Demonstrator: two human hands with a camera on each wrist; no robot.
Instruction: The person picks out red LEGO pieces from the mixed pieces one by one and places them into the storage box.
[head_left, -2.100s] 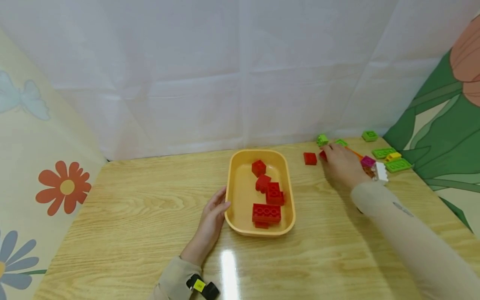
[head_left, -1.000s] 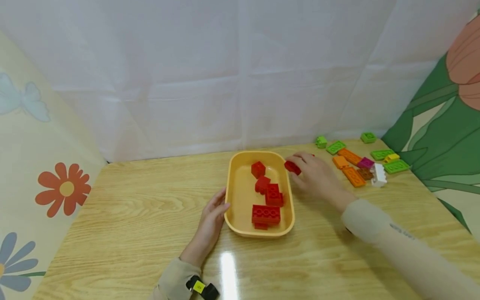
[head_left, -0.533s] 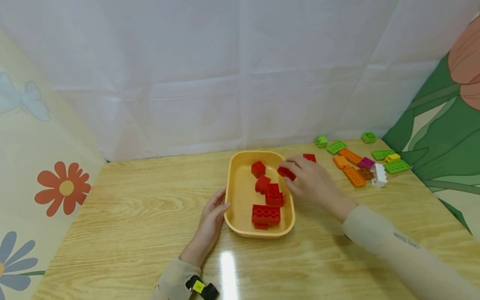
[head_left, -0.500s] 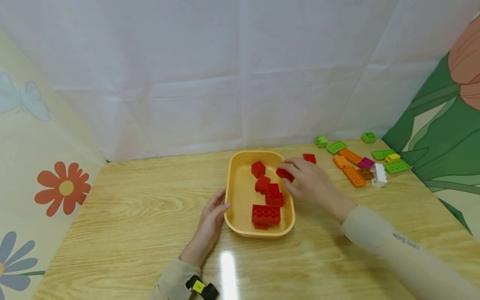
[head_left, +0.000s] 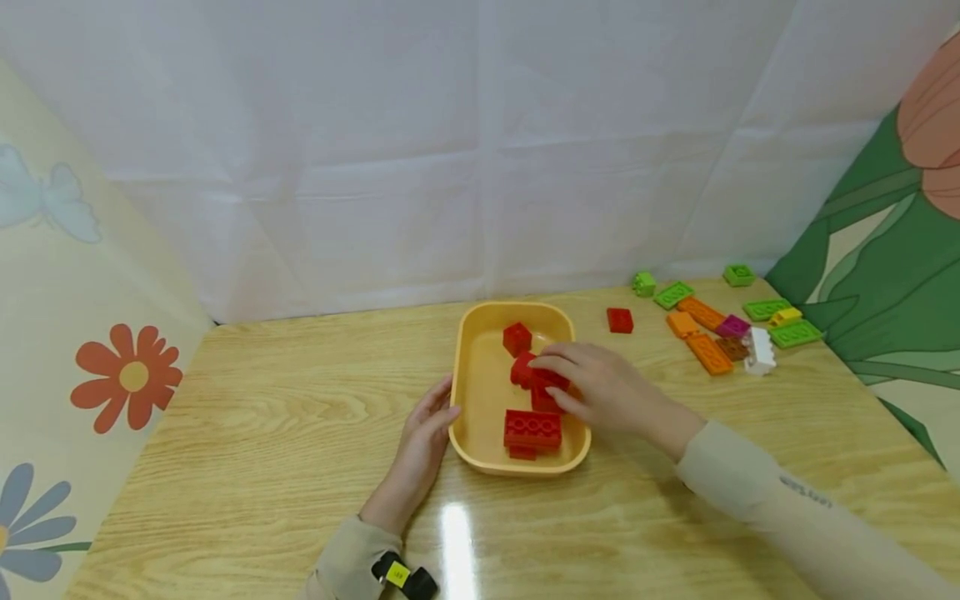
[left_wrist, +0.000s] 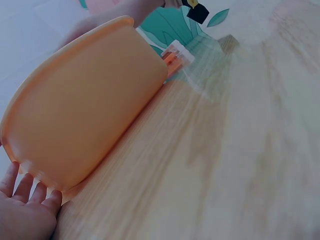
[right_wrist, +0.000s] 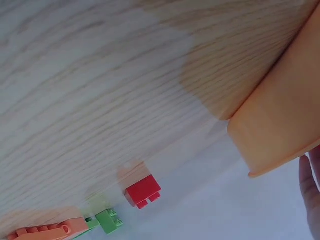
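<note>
A yellow-orange plastic tray (head_left: 468,433) stands on the table with several red toy building blocks in it. My left hand (head_left: 417,442) holds its left side, thumb on the rim; in the left wrist view the fingertips (left_wrist: 37,189) touch the outer wall. Over the tray's right part, my right hand (head_left: 603,387) holds a red building block (head_left: 555,380) low among the others, partly hidden by the fingers. A wide red block (head_left: 532,429) lies near the tray's front, and another red block (head_left: 517,338) near its back.
Right of the tray lies a single red block (head_left: 620,320). Farther right is a loose group with green blocks (head_left: 673,294), orange blocks (head_left: 708,354), a purple block (head_left: 733,326), a brown block (head_left: 731,347), a yellow block (head_left: 785,316) and a white block (head_left: 760,351). A white cloth (head_left: 375,167) hangs behind.
My right hand has taken a red block from beside the coloured group, carried it left over the tray's rim and lowered it among the red blocks. The left hand stays at the tray.
</note>
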